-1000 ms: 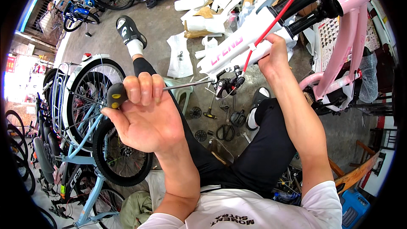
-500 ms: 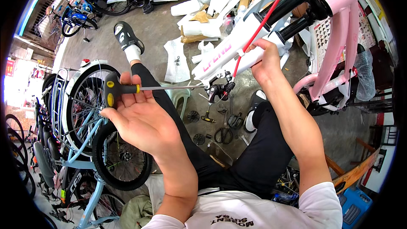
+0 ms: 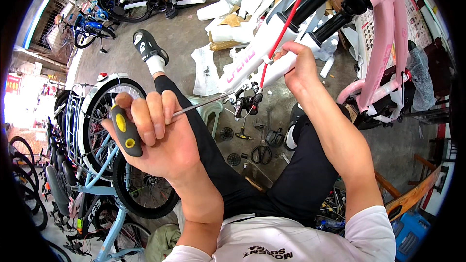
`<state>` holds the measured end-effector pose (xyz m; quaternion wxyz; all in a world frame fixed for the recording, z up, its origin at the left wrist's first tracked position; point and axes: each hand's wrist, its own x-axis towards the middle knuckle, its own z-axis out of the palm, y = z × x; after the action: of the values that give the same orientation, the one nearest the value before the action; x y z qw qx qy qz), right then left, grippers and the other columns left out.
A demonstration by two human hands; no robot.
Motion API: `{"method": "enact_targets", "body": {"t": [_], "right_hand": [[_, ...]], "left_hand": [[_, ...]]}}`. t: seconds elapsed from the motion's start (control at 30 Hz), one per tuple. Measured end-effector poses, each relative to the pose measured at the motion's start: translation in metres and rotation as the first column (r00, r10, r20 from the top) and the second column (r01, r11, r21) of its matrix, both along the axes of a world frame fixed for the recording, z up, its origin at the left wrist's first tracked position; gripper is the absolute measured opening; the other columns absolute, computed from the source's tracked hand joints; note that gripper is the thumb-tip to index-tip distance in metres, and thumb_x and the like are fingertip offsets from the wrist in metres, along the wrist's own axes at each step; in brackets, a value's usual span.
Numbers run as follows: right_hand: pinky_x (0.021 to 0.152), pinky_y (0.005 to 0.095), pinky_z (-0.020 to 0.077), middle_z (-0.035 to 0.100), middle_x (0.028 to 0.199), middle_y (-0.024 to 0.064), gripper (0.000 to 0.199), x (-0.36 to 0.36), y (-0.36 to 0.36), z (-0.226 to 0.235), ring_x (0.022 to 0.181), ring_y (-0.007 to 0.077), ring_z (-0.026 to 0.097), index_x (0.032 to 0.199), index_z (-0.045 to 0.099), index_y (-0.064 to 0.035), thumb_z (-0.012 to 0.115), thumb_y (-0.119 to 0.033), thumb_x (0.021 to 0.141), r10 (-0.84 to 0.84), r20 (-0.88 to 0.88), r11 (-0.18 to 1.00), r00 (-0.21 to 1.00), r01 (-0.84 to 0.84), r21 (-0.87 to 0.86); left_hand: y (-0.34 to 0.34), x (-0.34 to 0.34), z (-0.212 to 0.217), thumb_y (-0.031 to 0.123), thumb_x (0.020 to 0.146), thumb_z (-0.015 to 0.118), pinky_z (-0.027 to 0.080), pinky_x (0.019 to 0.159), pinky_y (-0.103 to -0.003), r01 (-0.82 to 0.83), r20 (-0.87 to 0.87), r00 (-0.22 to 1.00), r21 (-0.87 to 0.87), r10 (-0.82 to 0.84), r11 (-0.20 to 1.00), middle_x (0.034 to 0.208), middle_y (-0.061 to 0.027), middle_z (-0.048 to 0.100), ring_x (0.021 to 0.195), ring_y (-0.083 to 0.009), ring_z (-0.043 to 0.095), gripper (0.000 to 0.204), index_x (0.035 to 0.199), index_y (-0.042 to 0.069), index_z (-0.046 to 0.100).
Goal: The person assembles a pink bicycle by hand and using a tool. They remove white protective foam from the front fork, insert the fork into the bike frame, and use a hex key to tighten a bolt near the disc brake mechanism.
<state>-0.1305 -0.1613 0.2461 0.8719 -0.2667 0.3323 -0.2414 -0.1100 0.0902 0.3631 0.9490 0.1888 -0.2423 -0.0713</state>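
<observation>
My left hand (image 3: 165, 143) has its fingers curled round the grey-and-yellow grip of a T-handle wrench (image 3: 127, 130). Its long shank runs right to a black disc brake caliper (image 3: 246, 101) at the lower end of a white bicycle fork (image 3: 238, 68); how the tip sits there is too small to tell. My right hand (image 3: 302, 70) closes round the fork's nearer leg, thumb and fingertips partly hidden behind it. Beside those fingers, a red brake cable housing (image 3: 280, 39) passes along the fork down to the caliper. The fork joins a pink frame (image 3: 383, 34) by black stanchions.
On the floor between my legs lie scissors (image 3: 262, 154), a pedal (image 3: 274, 138), a second T-handle tool (image 3: 243, 136) and small parts. White wrapping (image 3: 233, 34) is heaped ahead. Bicycles crowd the left, including a light-blue frame (image 3: 110, 228). A blue case (image 3: 412, 233) stands at lower right.
My left hand's fingers have curled in from an open palm, and the wrench handle has turned and dropped lower. My right hand stays on the fork, which sits slightly further left in view.
</observation>
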Motion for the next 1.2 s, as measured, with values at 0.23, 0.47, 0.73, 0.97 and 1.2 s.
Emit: {"method": "enact_targets", "body": {"t": [0.23,0.47,0.73,0.97,1.2], "right_hand": [[0.07,0.0341,0.0472,0.057,0.069,0.0075,0.012,0.002,0.006,-0.002,0.065,0.0223,0.057,0.081,0.057,-0.0036,0.066,-0.004,0.073,0.037,-0.01,0.999,0.999,-0.037,0.005],[0.07,0.0348,0.0478,0.056,0.072,0.0072,0.012,0.004,0.008,-0.003,0.067,0.0225,0.057,0.083,0.058,-0.0032,0.065,-0.005,0.074,0.055,0.009,0.998,0.998,-0.055,0.002],[0.068,0.0348,0.0483,0.055,0.072,0.0085,0.01,0.023,0.004,-0.012,0.068,0.0225,0.057,0.083,0.057,-0.0025,0.064,-0.004,0.075,0.033,0.036,0.999,0.999,-0.034,0.023],[0.067,0.0344,0.0485,0.055,0.072,0.0086,0.01,0.024,-0.001,-0.01,0.067,0.022,0.055,0.082,0.056,-0.0018,0.064,-0.003,0.076,0.016,0.05,0.999,0.999,-0.018,0.043],[0.068,0.0362,0.0496,0.055,0.071,0.0092,0.012,0.03,0.0,-0.012,0.065,0.0235,0.056,0.084,0.057,-0.0007,0.063,-0.003,0.074,0.023,0.045,0.999,0.999,-0.024,0.029]], "left_hand": [[-0.004,0.003,0.011,0.037,0.106,0.041,0.029,0.064,-0.028,0.033,-0.012,0.999,-0.021,-0.033,0.999,0.053,0.0049,0.037,0.054,-0.0086,0.032,0.042,0.115,0.0,0.057],[-0.004,0.006,0.007,0.039,0.105,0.043,0.029,0.064,-0.028,0.054,-0.027,0.998,-0.031,-0.054,0.998,0.053,0.0052,0.036,0.055,-0.0085,0.032,0.044,0.117,-0.001,0.057],[-0.016,0.018,0.009,0.053,0.098,0.052,0.03,0.067,-0.028,-0.083,-0.13,0.988,-0.03,0.078,0.996,0.069,-0.0005,0.044,0.063,-0.0111,0.035,0.07,0.126,-0.011,0.049],[0.026,0.03,0.025,0.044,0.103,0.049,0.051,0.087,-0.037,-0.08,-0.106,0.982,0.529,0.159,0.845,0.099,-0.0129,0.065,0.098,-0.0251,0.063,0.062,0.133,-0.01,0.048],[0.065,0.058,0.094,0.01,0.094,0.057,0.052,0.091,-0.033,-0.123,0.175,0.957,0.968,-0.231,0.22,0.108,-0.019,0.067,0.099,-0.0234,0.066,0.042,0.133,-0.007,0.051]]}}
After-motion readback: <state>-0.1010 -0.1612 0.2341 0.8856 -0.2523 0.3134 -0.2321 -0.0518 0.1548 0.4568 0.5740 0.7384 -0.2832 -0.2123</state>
